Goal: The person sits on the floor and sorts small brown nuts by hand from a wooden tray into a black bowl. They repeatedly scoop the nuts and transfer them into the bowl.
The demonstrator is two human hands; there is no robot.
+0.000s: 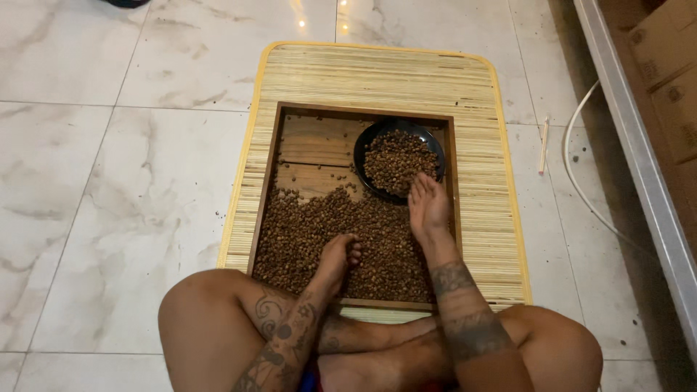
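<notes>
**Two hands in a tray of brown beans**

We see the left hand resting low in the heap of small brown beans that covers the near part of a shallow wooden tray; its fingers curl down into the beans, and we cannot tell whether they hold any. The right hand lies flat and open, fingers together and pointing away, its tips at the near rim of a black bowl filled with the same beans in the tray's far right corner. It grips nothing we can see. The tray sits on a bamboo mat with a yellow border, laid on a white marble-patterned tile floor.
</notes>
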